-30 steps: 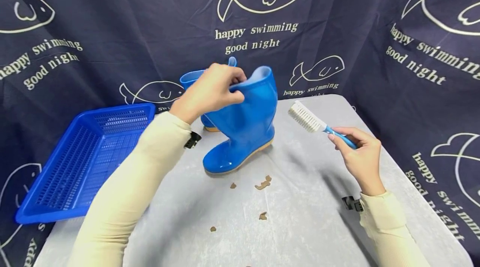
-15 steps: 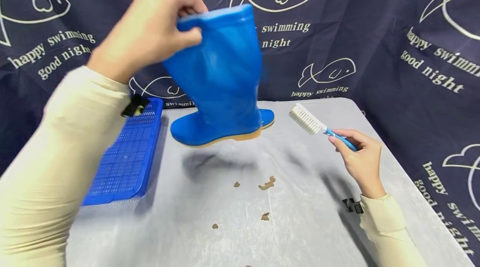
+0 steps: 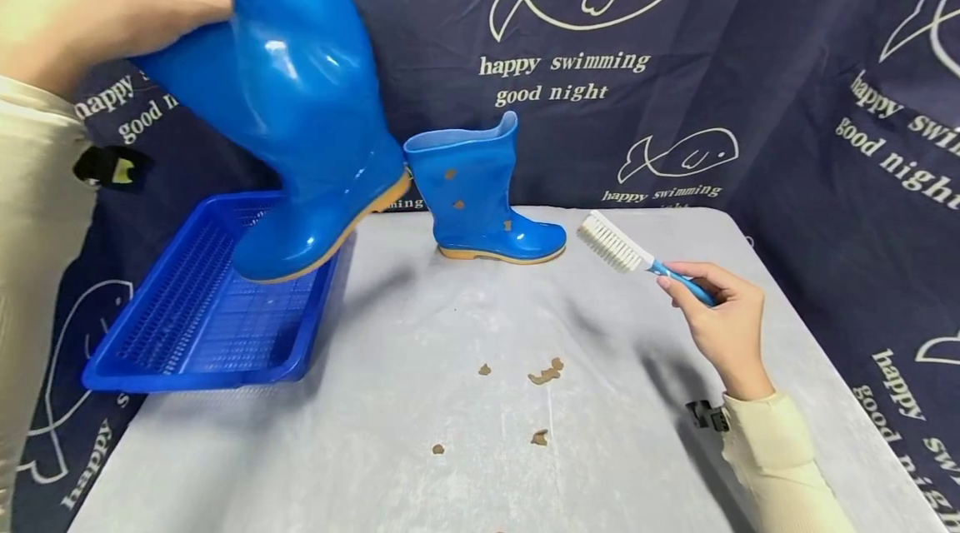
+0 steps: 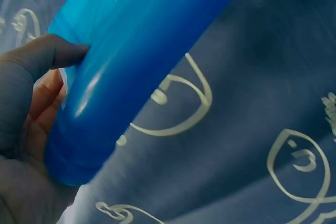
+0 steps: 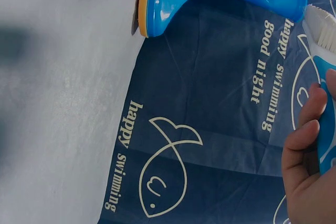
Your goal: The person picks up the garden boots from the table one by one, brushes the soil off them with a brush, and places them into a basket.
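My left hand [image 3: 112,0] pinches the top rim of a blue rubber boot [image 3: 300,100], thumb outside and fingers inside the opening. The boot hangs tilted, toe down, in front of the far part of the blue basket. In the left wrist view the thumb presses on the shaft of the boot [image 4: 131,61]. My right hand [image 3: 723,316] holds a scrub brush [image 3: 618,246] by its blue handle, white bristles pointing left above the table. A second blue rubber boot [image 3: 480,200] stands upright at the back, toe to the right, with several brown mud spots on it.
A blue perforated basket [image 3: 300,350] stands on the left of the grey table [image 3: 360,458]. Several brown bits [image 3: 546,372] lie scattered over the table's middle. Behind, a dark cloth [image 3: 420,33] with fish drawings hangs close to the back edge.
My left hand has lifted the boot off the table and carried it up and left to the basket, uncovering the second boot. The right hand with the brush has hardly moved.
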Demonstrator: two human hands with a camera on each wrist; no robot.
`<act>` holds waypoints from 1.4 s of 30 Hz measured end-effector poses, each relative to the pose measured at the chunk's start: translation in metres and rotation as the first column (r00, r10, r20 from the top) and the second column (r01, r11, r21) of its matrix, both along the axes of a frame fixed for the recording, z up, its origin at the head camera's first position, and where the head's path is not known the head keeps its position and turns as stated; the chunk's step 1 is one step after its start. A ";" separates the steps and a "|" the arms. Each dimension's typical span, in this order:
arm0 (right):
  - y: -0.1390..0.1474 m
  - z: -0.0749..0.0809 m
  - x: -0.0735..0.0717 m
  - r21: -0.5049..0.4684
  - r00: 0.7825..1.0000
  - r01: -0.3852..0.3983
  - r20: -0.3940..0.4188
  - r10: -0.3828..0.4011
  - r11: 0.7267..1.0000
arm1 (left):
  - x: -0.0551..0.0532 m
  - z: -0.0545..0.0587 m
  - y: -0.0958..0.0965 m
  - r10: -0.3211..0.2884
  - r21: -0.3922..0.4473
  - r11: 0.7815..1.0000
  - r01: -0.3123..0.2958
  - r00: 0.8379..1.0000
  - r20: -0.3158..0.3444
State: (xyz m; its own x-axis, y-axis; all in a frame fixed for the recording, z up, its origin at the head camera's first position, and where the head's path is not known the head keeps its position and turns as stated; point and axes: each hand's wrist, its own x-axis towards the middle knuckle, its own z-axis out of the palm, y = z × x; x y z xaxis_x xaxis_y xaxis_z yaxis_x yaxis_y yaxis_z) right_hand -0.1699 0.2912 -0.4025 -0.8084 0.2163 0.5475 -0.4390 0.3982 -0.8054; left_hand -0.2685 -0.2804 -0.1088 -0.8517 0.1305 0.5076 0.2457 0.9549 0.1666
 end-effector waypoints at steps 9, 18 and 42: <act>-0.002 0.002 0.001 -0.015 1.000 -0.016 -0.002 0.016 1.000 | 0.041 -0.018 0.005 0.218 0.059 0.974 -0.221 0.975 0.050; -0.014 0.008 0.016 -0.034 0.998 -0.053 -0.018 0.052 0.998 | 0.034 -0.060 -0.049 0.362 0.024 0.930 -0.367 0.926 0.108; -0.014 -0.014 0.013 -0.045 0.996 -0.066 0.050 0.068 0.997 | 0.050 -0.129 -0.104 0.345 0.010 0.932 -0.361 0.898 0.272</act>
State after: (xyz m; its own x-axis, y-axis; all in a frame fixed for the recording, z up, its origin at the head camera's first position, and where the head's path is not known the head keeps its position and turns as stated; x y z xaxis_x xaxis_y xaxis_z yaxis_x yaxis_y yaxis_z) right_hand -0.1565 0.2773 -0.4169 -0.8488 0.1832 0.4960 -0.4210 0.3333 -0.8436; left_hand -0.2185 -0.3848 -0.2383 -0.9391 -0.2266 0.2583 -0.1658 0.9572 0.2370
